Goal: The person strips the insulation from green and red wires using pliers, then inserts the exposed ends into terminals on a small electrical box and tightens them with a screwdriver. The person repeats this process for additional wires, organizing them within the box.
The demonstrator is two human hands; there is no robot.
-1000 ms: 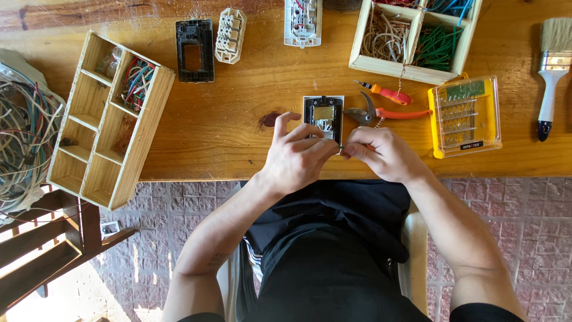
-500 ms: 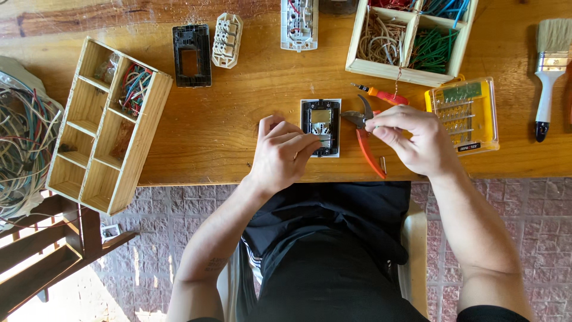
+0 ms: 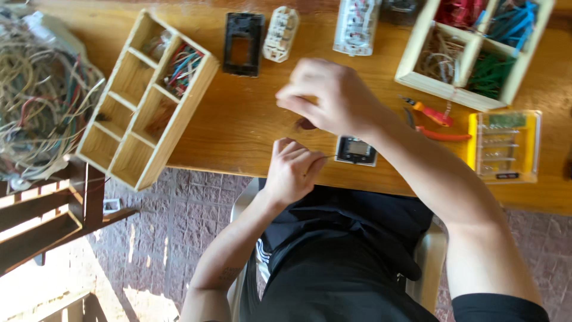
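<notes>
The left hand is curled at the near edge of the wooden tabletop, its fingers pinched on a thin wire or slender tool whose tip reaches the small square grey switch module lying just beside it at that edge. The right hand hovers above the tabletop farther in, knuckles bent and fingers drawn together; whether it pinches anything I cannot tell, since the fingertips are blurred. Its forearm crosses over the near edge and hides part of the tabletop right of the module. Just past that forearm lie orange-handled pliers, and right of them a yellow-framed clear plastic case of small bits sits close to the near edge. Toward the far right corner stands a pale wooden box with 4 compartments holding red, blue, green and beige wires. Along the far edge lie a black rectangular switch frame, a cream-coloured ribbed socket insert just beside it, and a white switch assembly. At the left end a long light-wood divided tray lies askew, overhanging the near edge, with coloured wire bits in 1 upper compartment. Beyond the tabletop's left end a tangled heap of loose wires rests above dark wooden slats.
</notes>
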